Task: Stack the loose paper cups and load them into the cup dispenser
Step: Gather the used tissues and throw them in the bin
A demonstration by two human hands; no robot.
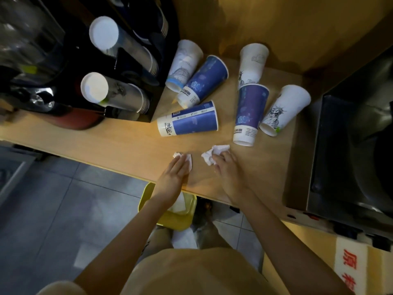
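Note:
Several loose paper cups lie on their sides on the wooden counter [119,145]: three blue ones [205,81] [191,121] [249,112] and three white ones with line drawings [185,64] [253,62] [284,109]. The black cup dispenser [136,60] stands at the back left with two stacks of white cups [125,44] [116,92] sticking out of it. My left hand [176,175] lies flat on a white tissue [189,159]. My right hand [227,169] has its fingertips on a crumpled white tissue [212,154]. Both hands are in front of the cups, apart from them.
A yellow bin [182,218] with white paper in it stands on the tiled floor below the counter's edge. A dark metal appliance [348,150] fills the right side. A wooden wall [276,22] rises behind the cups. A dark red bowl [80,121] sits left of the dispenser.

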